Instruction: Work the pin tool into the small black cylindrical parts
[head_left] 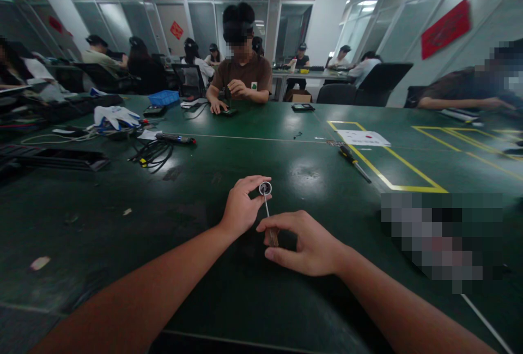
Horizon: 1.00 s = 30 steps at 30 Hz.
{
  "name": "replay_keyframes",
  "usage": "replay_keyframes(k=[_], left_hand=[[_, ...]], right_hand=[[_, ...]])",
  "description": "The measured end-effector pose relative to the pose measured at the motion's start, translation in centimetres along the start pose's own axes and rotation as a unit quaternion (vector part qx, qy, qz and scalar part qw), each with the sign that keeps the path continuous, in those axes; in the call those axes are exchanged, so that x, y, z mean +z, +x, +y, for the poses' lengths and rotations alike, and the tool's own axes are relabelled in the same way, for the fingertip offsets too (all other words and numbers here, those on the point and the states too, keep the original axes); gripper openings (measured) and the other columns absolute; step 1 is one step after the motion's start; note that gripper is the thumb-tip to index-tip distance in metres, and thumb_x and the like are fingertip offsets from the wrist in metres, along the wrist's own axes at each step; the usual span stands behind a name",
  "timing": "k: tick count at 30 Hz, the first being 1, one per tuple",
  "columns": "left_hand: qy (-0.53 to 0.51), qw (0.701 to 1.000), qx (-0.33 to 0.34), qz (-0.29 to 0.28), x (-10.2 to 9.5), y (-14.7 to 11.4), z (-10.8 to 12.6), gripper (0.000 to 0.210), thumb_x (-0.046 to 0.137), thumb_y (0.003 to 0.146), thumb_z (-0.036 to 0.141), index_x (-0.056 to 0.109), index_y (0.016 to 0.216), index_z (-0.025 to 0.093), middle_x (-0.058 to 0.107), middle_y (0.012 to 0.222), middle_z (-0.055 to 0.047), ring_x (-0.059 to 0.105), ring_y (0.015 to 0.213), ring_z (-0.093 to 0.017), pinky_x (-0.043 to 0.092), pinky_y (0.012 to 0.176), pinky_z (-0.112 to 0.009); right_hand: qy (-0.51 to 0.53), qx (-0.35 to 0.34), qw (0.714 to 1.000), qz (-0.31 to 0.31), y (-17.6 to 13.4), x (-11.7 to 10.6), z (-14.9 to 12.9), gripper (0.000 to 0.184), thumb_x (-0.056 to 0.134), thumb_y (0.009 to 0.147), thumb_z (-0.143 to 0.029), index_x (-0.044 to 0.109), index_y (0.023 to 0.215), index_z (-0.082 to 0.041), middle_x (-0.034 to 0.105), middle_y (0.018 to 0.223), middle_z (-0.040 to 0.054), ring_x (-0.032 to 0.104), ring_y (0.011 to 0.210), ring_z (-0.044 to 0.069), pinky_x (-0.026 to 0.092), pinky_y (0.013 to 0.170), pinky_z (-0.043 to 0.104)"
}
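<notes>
Between its thumb and fingers, my left hand [242,205] grips a small cylindrical part [265,182] with a white rim, its open end turned toward me. The inside looks dark, and its exact kind cannot be made out. My right hand [304,242] is closed loosely around the brownish handle of a screwdriver [272,237], the thumb standing a little off the handle. The thin metal shaft runs forward from the handle, and its tip reaches into the part's opening, where it is hidden. Both hands are above the green table [196,288].
A second screwdriver [354,163], black and yellow, lies ahead on the right near yellow tape and a paper sheet [363,138]. Black cables [153,155], white gloves [116,117] and a blue basket [164,97] are at left. A co-worker [241,71] sits opposite.
</notes>
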<state>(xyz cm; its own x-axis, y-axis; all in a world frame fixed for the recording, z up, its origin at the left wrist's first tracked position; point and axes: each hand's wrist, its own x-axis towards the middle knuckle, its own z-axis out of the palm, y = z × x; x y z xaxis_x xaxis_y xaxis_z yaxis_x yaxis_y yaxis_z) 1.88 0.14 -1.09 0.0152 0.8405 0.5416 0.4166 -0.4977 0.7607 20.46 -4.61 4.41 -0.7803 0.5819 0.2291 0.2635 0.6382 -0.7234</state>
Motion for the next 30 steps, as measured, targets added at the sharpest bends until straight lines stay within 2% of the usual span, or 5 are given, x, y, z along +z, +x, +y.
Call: replay_keyframes(k=[15,20,23,26,30], left_hand=[[0.002,1.000,-0.002,-0.008,-0.02,-0.18,-0.10,0.041,0.077,0.080,0.008,0.075,0.115,0.028,0.074,0.120,-0.003,0.065,0.115,-0.022,0.049,0.106,-0.043],[-0.003,1.000,0.004,-0.012,-0.14,-0.21,-0.01,0.039,0.076,0.081,0.008,0.075,0.115,0.028,0.073,0.120,-0.003,0.065,0.116,-0.021,0.049,0.105,-0.042],[-0.005,1.000,0.004,-0.012,-0.23,-0.18,0.19,0.037,0.076,0.081,0.009,0.075,0.114,0.027,0.074,0.120,-0.003,0.065,0.115,-0.022,0.050,0.104,-0.043],[-0.006,1.000,0.000,-0.007,-0.23,-0.15,0.25,0.037,0.076,0.081,0.009,0.076,0.114,0.027,0.074,0.119,-0.003,0.065,0.114,-0.023,0.050,0.104,-0.043],[-0.009,1.000,-0.004,0.004,-0.15,-0.06,-0.05,0.038,0.076,0.081,0.009,0.075,0.115,0.028,0.073,0.121,-0.004,0.065,0.116,-0.023,0.049,0.106,-0.044]], right_hand=[[0.149,0.041,0.987,0.045,-0.28,0.03,0.85,0.036,0.072,0.091,-0.036,0.069,0.122,-0.017,0.074,0.088,0.0046,0.068,0.078,0.017,0.052,0.073,0.030],[0.238,0.051,0.968,0.060,-0.23,0.04,0.82,0.038,0.075,0.089,-0.037,0.070,0.121,-0.018,0.074,0.090,0.0048,0.068,0.081,0.017,0.052,0.075,0.030],[0.300,0.059,0.950,0.063,-0.16,0.18,0.85,0.042,0.072,0.091,-0.047,0.071,0.120,-0.017,0.076,0.093,0.0072,0.069,0.082,0.018,0.052,0.077,0.032],[0.312,0.087,0.943,0.079,0.10,0.42,0.88,0.039,0.061,0.098,-0.049,0.074,0.110,-0.015,0.076,0.085,0.0076,0.067,0.074,0.016,0.051,0.072,0.031],[0.317,0.119,0.937,0.081,0.54,0.77,0.90,0.032,0.064,0.096,-0.044,0.073,0.105,-0.015,0.074,0.076,0.0042,0.064,0.068,0.014,0.049,0.067,0.029]])
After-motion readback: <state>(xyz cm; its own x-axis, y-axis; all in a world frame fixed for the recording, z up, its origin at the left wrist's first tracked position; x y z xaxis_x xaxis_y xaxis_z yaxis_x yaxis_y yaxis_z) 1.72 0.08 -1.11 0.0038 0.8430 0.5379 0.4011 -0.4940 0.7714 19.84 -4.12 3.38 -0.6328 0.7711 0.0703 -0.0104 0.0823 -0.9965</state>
